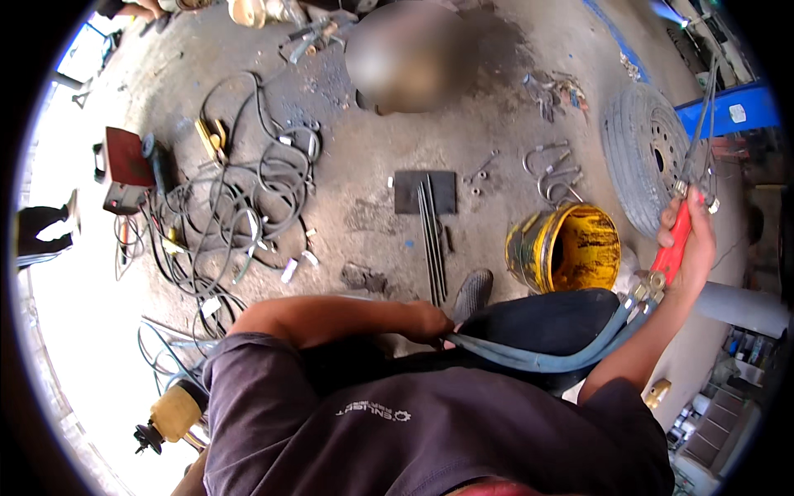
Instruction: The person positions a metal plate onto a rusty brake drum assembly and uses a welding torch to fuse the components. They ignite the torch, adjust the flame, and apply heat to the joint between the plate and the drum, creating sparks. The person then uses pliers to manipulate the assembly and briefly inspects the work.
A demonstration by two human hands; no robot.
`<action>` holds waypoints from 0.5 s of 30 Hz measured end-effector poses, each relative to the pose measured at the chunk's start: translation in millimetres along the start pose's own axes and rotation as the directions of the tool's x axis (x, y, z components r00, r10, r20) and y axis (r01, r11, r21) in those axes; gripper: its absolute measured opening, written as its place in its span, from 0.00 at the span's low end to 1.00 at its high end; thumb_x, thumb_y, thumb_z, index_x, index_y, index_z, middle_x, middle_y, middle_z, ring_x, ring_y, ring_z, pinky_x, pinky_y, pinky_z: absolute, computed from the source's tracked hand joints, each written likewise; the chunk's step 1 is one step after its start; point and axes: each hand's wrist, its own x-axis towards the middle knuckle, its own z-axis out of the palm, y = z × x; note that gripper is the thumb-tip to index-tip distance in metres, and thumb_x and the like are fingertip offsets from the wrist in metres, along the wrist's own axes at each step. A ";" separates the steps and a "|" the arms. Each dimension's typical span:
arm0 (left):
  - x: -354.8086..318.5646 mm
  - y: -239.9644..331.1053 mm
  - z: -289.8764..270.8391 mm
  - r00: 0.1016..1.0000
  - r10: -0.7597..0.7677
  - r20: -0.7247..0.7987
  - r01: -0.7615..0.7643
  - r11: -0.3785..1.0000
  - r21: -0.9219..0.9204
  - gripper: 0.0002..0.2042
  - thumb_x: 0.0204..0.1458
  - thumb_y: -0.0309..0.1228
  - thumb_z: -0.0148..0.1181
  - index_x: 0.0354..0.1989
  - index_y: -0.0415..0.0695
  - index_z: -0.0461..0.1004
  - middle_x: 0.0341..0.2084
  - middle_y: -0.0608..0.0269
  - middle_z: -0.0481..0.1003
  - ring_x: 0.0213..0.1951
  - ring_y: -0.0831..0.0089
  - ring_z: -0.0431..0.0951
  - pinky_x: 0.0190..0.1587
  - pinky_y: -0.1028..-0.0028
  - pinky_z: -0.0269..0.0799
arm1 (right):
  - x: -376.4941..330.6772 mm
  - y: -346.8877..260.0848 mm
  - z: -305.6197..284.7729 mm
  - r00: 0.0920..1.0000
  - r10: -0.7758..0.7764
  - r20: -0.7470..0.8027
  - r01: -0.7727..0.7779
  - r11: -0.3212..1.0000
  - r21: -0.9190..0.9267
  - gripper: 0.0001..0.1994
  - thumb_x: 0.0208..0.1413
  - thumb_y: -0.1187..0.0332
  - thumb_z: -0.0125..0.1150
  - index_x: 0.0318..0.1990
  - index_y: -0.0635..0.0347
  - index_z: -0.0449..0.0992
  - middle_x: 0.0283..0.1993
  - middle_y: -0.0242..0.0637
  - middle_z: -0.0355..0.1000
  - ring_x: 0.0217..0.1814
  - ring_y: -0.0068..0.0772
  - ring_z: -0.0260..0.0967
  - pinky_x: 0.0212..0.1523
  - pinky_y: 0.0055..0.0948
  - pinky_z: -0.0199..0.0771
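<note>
My right hand (699,238) is closed around the red handle of a gas torch (672,246), raised at the right. Thin metal tubes run up from the handle, with valves and fittings at both ends of it. A pair of blue-grey hoses (542,362) leaves the torch's lower end and curves across my lap. Over on the other side, my left hand (428,321) grips these hoses, its fingers partly hidden. Ahead of it, several thin metal rods (429,240) lie across a dark flat plate (403,194) on the floor.
A yellow bucket (528,248) stands beside my knee, near a wheel with a tyre (624,149). U-shaped bolts (550,169) lie beyond the bucket. Tangled cables (256,186), a yellow clamp (210,142) and a red welding machine (130,159) spread leftward. Another person (43,233) is at the far left.
</note>
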 end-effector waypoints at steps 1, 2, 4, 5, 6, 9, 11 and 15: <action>-2.1 -2.4 -4.7 1.000 -0.018 0.022 0.018 1.000 0.003 0.21 0.52 0.45 0.68 0.47 0.43 0.74 0.37 0.50 0.80 0.44 0.48 0.80 0.47 0.52 0.73 | -2.5 4.5 0.8 1.000 0.026 -0.002 -0.026 0.999 0.040 0.12 0.65 0.61 0.62 0.45 0.60 0.71 0.34 0.34 0.69 0.29 0.23 0.65 0.18 0.19 0.62; -4.9 -3.3 -13.2 0.996 -0.057 0.069 0.054 0.998 0.045 0.21 0.53 0.45 0.67 0.46 0.43 0.74 0.39 0.50 0.79 0.45 0.49 0.80 0.47 0.53 0.73 | -3.6 9.3 -0.7 0.999 0.033 -0.032 -0.032 0.998 0.056 0.13 0.64 0.60 0.63 0.45 0.59 0.72 0.35 0.34 0.69 0.28 0.23 0.65 0.19 0.20 0.62; -13.9 -15.8 -28.7 0.994 -0.093 0.060 0.084 0.987 0.140 0.21 0.53 0.46 0.67 0.47 0.43 0.74 0.42 0.50 0.79 0.47 0.50 0.79 0.48 0.54 0.74 | -5.4 18.9 1.9 0.996 0.032 -0.082 -0.023 0.994 0.106 0.13 0.63 0.60 0.64 0.45 0.59 0.72 0.35 0.34 0.69 0.29 0.24 0.65 0.19 0.20 0.62; -20.9 -33.2 -36.4 0.997 -0.079 0.008 0.076 0.977 0.197 0.22 0.53 0.46 0.67 0.47 0.43 0.74 0.43 0.51 0.78 0.48 0.51 0.79 0.49 0.54 0.74 | -7.5 20.7 2.2 0.993 0.030 -0.111 -0.016 0.992 0.128 0.13 0.63 0.60 0.64 0.45 0.59 0.72 0.35 0.34 0.69 0.29 0.24 0.66 0.19 0.20 0.62; -28.4 -39.8 -59.1 0.997 -0.059 -0.046 0.069 0.964 0.258 0.22 0.52 0.47 0.67 0.48 0.43 0.75 0.45 0.51 0.78 0.49 0.52 0.79 0.49 0.55 0.74 | -7.4 21.9 -0.5 0.994 0.018 -0.107 -0.004 0.991 0.135 0.14 0.62 0.60 0.65 0.45 0.58 0.72 0.37 0.35 0.68 0.29 0.24 0.66 0.19 0.21 0.63; -53.6 -88.5 -138.1 0.657 -0.311 -0.687 0.528 0.840 0.124 0.25 0.48 0.46 0.72 0.51 0.45 0.75 0.50 0.52 0.76 0.51 0.52 0.77 0.52 0.58 0.75 | -8.4 21.7 2.1 0.973 -0.041 -0.226 0.082 0.981 0.176 0.15 0.62 0.60 0.65 0.47 0.58 0.71 0.38 0.35 0.67 0.30 0.25 0.66 0.20 0.23 0.64; -81.1 -112.8 -207.1 0.153 -0.073 -0.986 0.613 0.789 0.037 0.33 0.39 0.42 0.78 0.53 0.40 0.71 0.49 0.48 0.72 0.53 0.47 0.73 0.55 0.56 0.72 | -9.8 23.3 1.7 0.967 -0.085 -0.239 0.132 0.973 0.187 0.15 0.62 0.60 0.64 0.49 0.58 0.70 0.39 0.36 0.67 0.30 0.26 0.66 0.21 0.24 0.64; -113.8 -126.0 -314.5 -0.425 -0.059 -0.903 0.458 0.847 -0.271 0.57 0.28 0.42 0.85 0.67 0.30 0.56 0.58 0.40 0.65 0.61 0.44 0.66 0.65 0.57 0.64 | -15.2 27.3 5.3 0.961 -0.133 -0.242 0.185 0.960 0.210 0.16 0.63 0.60 0.64 0.49 0.59 0.70 0.40 0.37 0.68 0.30 0.28 0.67 0.21 0.24 0.64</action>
